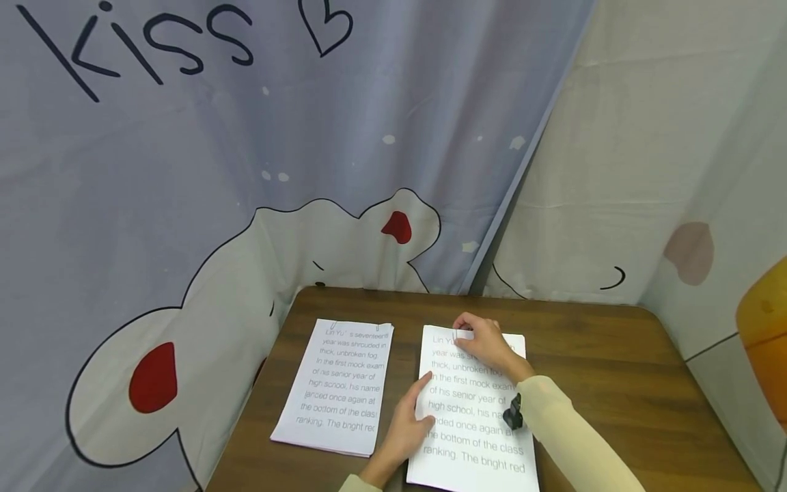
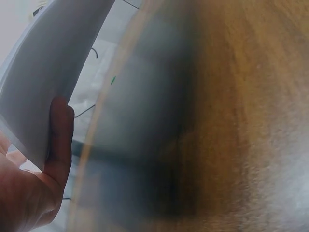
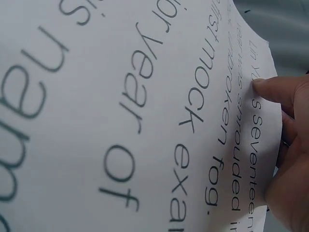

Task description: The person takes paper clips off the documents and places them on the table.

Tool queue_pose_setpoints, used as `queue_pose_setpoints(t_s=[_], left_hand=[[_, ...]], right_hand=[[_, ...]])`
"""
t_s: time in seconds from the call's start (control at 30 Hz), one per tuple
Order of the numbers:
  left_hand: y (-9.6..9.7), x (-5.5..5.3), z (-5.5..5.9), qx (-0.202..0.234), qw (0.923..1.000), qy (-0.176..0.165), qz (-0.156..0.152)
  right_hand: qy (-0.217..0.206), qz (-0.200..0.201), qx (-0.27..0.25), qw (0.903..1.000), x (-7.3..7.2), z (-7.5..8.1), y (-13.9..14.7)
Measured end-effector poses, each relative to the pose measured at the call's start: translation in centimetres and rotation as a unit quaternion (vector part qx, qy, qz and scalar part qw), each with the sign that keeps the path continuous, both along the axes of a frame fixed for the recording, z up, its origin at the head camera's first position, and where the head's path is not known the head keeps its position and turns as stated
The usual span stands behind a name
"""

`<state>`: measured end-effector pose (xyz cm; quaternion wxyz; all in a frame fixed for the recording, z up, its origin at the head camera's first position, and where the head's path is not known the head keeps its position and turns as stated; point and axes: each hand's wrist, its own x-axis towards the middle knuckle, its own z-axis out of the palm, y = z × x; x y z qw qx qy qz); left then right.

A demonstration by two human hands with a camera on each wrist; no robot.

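A stack of printed paper sheets (image 1: 470, 437) is held at an angle above the table, its large text facing the head camera. My left hand (image 1: 402, 424) grips its left edge, thumb on the printed side; in the left wrist view, fingers (image 2: 60, 140) lie against the back of the sheets (image 2: 53, 63). At the top edge my right hand (image 1: 488, 344) pinches the stack, thumb over the first line of text. The right wrist view shows that thumb (image 3: 275, 89) on the print, with the other fingers partly hidden behind the paper.
A second stack of printed sheets (image 1: 335, 389), with clips (image 1: 334, 325) at its top edge, lies to the left on the brown wooden table (image 1: 615, 383). Printed curtains (image 1: 369, 102) hang behind the table. A small black device (image 1: 513, 413) sits on my right wrist.
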<state>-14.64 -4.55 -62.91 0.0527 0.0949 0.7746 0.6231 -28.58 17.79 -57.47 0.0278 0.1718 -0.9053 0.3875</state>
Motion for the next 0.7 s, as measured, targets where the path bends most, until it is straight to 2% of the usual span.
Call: queue_pose_setpoints(t_s=[0.33, 0.7], left_hand=[[0.12, 0.43, -0.53, 0.000, 1.0000, -0.009, 0.001], [0.19, 0.35, -0.58, -0.006, 1.0000, -0.004, 0.004]], right_hand=[[-0.068, 0.016, -0.036, 0.9969, 0.00, -0.01, -0.02], [-0.077, 0.013, -0.063, 0.9949, 0.01, 0.08, -0.09]])
